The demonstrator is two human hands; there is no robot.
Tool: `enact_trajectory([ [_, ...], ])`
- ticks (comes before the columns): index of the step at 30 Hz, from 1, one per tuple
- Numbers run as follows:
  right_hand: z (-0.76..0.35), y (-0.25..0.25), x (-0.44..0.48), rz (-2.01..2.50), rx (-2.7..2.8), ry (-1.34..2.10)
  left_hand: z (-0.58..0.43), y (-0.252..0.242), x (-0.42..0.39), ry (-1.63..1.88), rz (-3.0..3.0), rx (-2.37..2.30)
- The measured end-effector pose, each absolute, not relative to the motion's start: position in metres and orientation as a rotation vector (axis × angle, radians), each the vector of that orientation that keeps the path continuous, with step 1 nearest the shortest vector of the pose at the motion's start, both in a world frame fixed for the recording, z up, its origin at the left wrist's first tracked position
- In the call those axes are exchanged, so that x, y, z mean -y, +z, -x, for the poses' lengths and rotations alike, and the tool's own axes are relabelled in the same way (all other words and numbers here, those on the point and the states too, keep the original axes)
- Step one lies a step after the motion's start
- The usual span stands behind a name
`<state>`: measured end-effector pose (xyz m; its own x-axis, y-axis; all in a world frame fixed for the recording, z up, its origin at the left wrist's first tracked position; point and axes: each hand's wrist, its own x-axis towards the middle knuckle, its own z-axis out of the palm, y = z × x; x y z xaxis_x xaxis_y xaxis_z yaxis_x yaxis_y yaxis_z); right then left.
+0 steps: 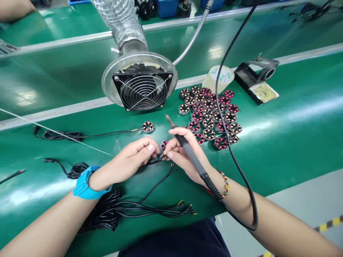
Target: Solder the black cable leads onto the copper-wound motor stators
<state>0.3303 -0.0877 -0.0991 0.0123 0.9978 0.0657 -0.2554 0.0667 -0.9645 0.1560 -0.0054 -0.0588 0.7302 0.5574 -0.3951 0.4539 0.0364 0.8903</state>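
My right hand [187,153] is closed around a soldering iron [190,151], its tip pointing up and away to the left. The same hand's thumb and fingertips pinch together near the stripped end of a black cable [154,161]. My left hand [138,155] is closed, its fingers curled at that cable, which comes out from beneath them. Between both sets of fingertips sits a small motor stator [164,145] with red windings, partly hidden. Another stator [148,126], copper-coloured and joined to a cable, lies just beyond my left hand.
Several stators [208,123] stand grouped at the right, beside a tape roll [218,79] and an iron stand [257,80]. A fume extractor fan [144,91] hangs ahead. Black cables [107,210] lie bundled near me. The iron's cord [230,150] loops over my right forearm.
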Motion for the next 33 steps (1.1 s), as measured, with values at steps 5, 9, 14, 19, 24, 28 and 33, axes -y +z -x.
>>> enact_trajectory([
  [5, -0.329, -0.100, 0.089, 0.930, 1.023, 1.293, -0.158, -0.058, 0.007, 0.048, -1.713, -0.827],
  [9, -0.328, -0.099, 0.090, 0.945, 1.046, 1.244, -0.159, -0.057, 0.009, 0.015, -1.734, -0.820],
  [14, -0.328, -0.097, 0.090, 0.934, 1.134, 1.173, -0.159, -0.055, 0.009, -0.008, -1.739, -0.805],
  [19, -0.329, -0.092, 0.090, 0.961, 1.275, 1.032, -0.160, -0.055, 0.009, -0.040, -1.551, -0.733],
  [24, -0.326, -0.089, 0.094, 0.983, 1.370, 0.910, -0.163, -0.052, 0.012, -0.081, -1.238, -0.721],
  [28, -0.327, -0.092, 0.095, 1.136, 1.454, 0.815, -0.163, -0.054, 0.008, -0.001, -1.378, -0.880],
  [33, -0.336, -0.096, 0.091, 1.482, 1.740, 0.519, -0.160, -0.064, -0.002, -0.004, -1.509, -1.074],
])
